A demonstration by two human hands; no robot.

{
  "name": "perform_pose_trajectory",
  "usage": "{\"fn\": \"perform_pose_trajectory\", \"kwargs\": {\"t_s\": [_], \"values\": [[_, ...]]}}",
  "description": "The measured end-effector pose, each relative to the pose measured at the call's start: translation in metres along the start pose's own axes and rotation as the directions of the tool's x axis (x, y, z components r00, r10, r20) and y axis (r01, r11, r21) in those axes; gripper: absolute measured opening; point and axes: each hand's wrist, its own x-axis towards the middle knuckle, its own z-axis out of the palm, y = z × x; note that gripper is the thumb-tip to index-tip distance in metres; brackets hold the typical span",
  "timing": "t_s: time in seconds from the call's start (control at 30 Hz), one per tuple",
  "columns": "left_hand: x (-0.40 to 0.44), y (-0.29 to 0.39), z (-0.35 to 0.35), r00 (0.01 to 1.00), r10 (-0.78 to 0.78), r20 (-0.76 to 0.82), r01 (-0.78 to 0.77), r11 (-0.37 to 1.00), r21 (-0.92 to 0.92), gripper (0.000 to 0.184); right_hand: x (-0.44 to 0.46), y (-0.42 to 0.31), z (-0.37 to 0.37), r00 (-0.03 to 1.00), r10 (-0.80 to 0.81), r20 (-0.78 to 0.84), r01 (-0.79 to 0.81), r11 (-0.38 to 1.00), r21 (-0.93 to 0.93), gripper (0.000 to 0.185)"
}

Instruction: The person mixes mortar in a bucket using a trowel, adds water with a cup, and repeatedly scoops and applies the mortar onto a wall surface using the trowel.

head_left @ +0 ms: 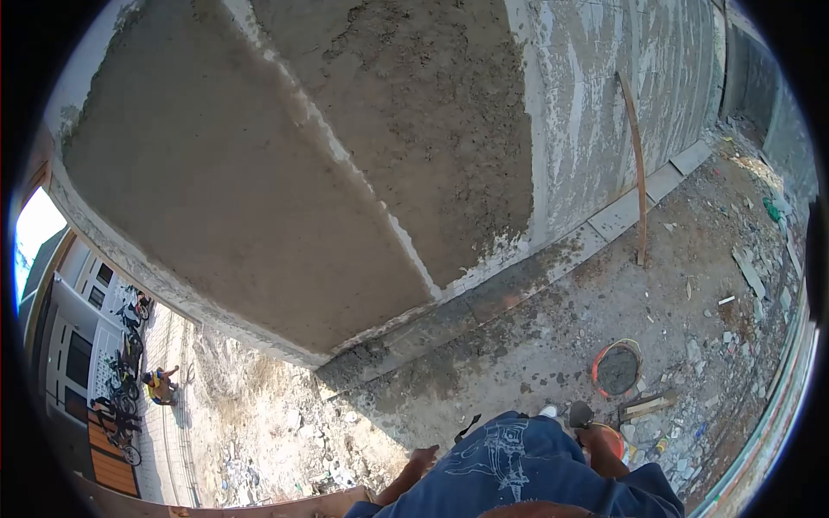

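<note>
My right hand [591, 434] is low in the view, closed around what looks like a trowel [581, 414] with a dark, rounded blade. Just beside and below that hand is an orange-red bucket [615, 442], partly hidden by my arm. My left hand [423, 455] hangs at my other side, small in the view, and its fingers cannot be made out clearly. Ahead stands a wall with wet grey plaster [233, 181], smooth on the left and rough [432, 112] on the right. A pale vertical strip [345, 160] divides the two areas.
A bucket of grey mortar [618, 369] stands on the ground, near wood scraps [648, 404]. A long wooden strip [637, 164] leans against the bare wall. Boards [622, 216] line the wall's foot. Rubble lies around. A person [161, 387] is far left near parked motorcycles [129, 363].
</note>
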Motion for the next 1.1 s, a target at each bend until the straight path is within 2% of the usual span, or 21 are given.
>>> {"fn": "perform_pose_trajectory", "kwargs": {"t_s": [0.07,0.1,0.13,0.2,0.23,0.3,0.33,0.4,0.47,0.53,0.6,0.63,0.67,0.7,0.77,0.83,0.87,1.0,1.07,1.1], "values": [[0.014,0.006,0.003,0.987,0.159,-0.001,-0.154,0.963,0.221,0.044,0.105,0.117,0.053,0.998,0.059,-0.01,-0.058,0.997,0.048,0.029],[0.034,-0.005,0.006,0.936,0.349,0.054,-0.323,0.783,0.532,0.04,0.145,0.164,0.075,0.996,0.088,-0.015,-0.086,0.994,0.073,0.026],[0.03,0.002,0.009,0.949,0.297,0.103,-0.298,0.747,0.595,0.04,0.118,0.151,0.07,0.996,0.084,-0.013,-0.083,0.994,0.072,0.025],[0.033,0.012,0.011,0.96,0.261,0.098,-0.275,0.835,0.477,0.039,0.052,0.115,0.056,0.997,0.077,-0.009,-0.076,0.995,0.071,0.024],[0.034,0.012,0.01,0.966,0.246,0.083,-0.258,0.876,0.408,0.038,0.087,0.165,0.079,0.996,0.073,-0.053,-0.071,0.997,0.039,0.024],[0.036,0.007,0.008,0.969,0.239,0.066,-0.247,0.91,0.332,0.037,0.018,0.113,0.059,0.971,0.237,0.036,-0.237,0.971,-0.016,0.036],[0.039,0.0,0.007,0.968,0.244,0.062,-0.251,0.914,0.319,0.037,-0.037,0.063,0.042,0.945,0.316,0.08,-0.313,0.948,-0.054,0.046],[0.039,-0.011,0.002,0.962,0.267,0.056,-0.271,0.908,0.319,0.036,0.0,0.111,0.06,0.998,-0.008,0.066,0.022,0.976,-0.218,0.046],[0.035,-0.038,0.001,0.951,0.304,0.06,-0.305,0.889,0.342,0.036,-0.009,0.136,0.081,0.999,0.032,0.017,-0.026,0.961,-0.277,0.048],[0.026,-0.064,-0.003,0.94,0.338,0.045,-0.332,0.877,0.346,0.036,-0.007,0.149,0.09,0.98,0.199,-0.027,-0.201,0.976,-0.084,0.046],[0.018,-0.087,-0.006,0.93,0.367,-0.002,-0.349,0.887,0.302,0.035,-0.05,0.097,0.065,0.992,0.118,-0.043,-0.124,0.978,-0.167,0.046],[0.013,-0.095,-0.008,0.928,0.371,-0.029,-0.35,0.897,0.27,0.035,-0.046,0.105,0.068,0.993,0.105,-0.056,-0.11,0.99,-0.092,0.045],[0.008,-0.088,-0.011,0.96,0.277,-0.048,-0.264,0.947,0.181,0.034,-0.05,0.104,0.068,0.995,0.027,-0.095,-0.033,0.998,-0.061,0.04],[0.001,-0.077,-0.015,0.981,0.18,-0.066,-0.174,0.981,0.088,0.032,-0.047,0.105,0.067,0.997,0.055,-0.051,-0.053,0.997,0.048,0.037],[0.02,-0.108,0.002,0.999,-0.032,-0.02,0.032,0.998,0.048,0.032,-0.051,0.1,0.064,0.995,0.097,-0.009,-0.093,0.975,0.2,0.029],[0.0,-0.092,-0.003,0.974,0.226,0.012,-0.223,0.949,0.224,0.03,-0.062,0.087,0.059,0.992,0.125,-0.009,-0.119,0.961,0.248,0.024],[-0.006,-0.083,-0.004,0.968,0.251,0.031,-0.25,0.934,0.254,0.03,-0.064,0.084,0.057,0.991,0.133,-0.006,-0.128,0.959,0.253,0.024],[-0.011,-0.075,-0.008,0.979,0.189,0.076,-0.202,0.951,0.235,0.03,-0.05,0.097,0.062,0.997,0.062,-0.037,-0.056,0.987,0.149,0.026],[-0.005,-0.072,-0.013,0.978,0.168,0.124,-0.193,0.951,0.24,0.03,-0.05,0.095,0.064,0.994,0.108,-0.003,-0.107,0.987,0.121,0.027],[0.002,-0.066,-0.019,0.978,0.155,0.142,-0.185,0.955,0.233,0.03,-0.067,0.081,0.058,0.992,0.123,-0.025,-0.116,0.975,0.191,0.028]]}}
